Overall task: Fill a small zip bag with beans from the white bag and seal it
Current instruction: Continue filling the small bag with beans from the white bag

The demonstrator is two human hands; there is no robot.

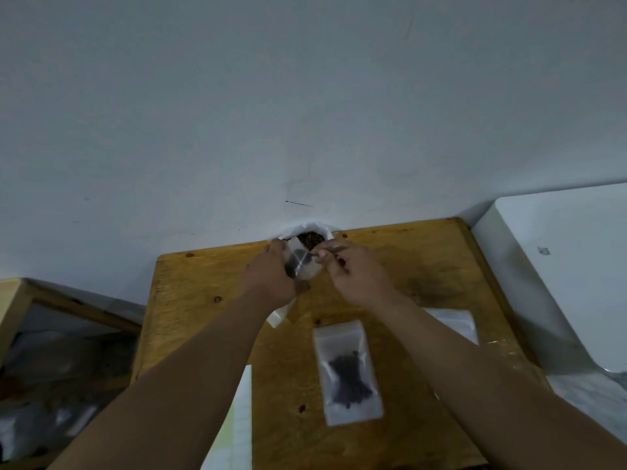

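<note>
Small zip bag held at the open white bag, far edge of the counter.

Wooden counter (424,266). The white bag (291,231) stands against the wall, mouth up, beans (310,238) showing. The small zip bag (303,266) is just in front of it, on the person's side. The left hand (271,276) grips it from the left, fingers curled round it. The right hand (356,276), just right of it, pinches a thin grey stick (334,249), perhaps a spoon but too blurred to tell, tip pointing left toward the zip bag. The beans lie beyond both hands, and the right hand is judged nearer for the next scoop.
</note>
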